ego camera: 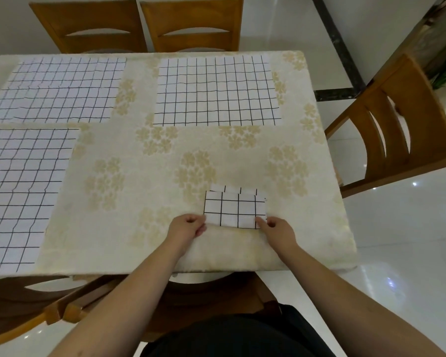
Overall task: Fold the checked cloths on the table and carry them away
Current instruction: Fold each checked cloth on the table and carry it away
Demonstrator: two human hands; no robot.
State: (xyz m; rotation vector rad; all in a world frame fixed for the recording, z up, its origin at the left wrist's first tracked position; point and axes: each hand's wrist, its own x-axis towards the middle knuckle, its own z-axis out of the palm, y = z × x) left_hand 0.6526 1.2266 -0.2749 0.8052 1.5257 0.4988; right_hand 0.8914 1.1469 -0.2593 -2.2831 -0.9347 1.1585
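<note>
a: where is the cloth you are folding?

b: the folded checked cloth [234,211] lies near the table's [129,228] front edge. your left hand [188,225] pinches its near left corner, your right hand [277,229] pinches its near right corner.

a: and the others?

b: three flat checked cloths [216,91] lie spread, well apart from it, toward the far and left sides.

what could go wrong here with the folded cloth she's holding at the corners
The folded checked cloth is pinched only at its near corners by the left hand and right hand, so lifting it may let the layers fall open. Its far layer already sits offset, so the fold may end uneven. Sliding it could also ruck the floral tablecloth.
</note>
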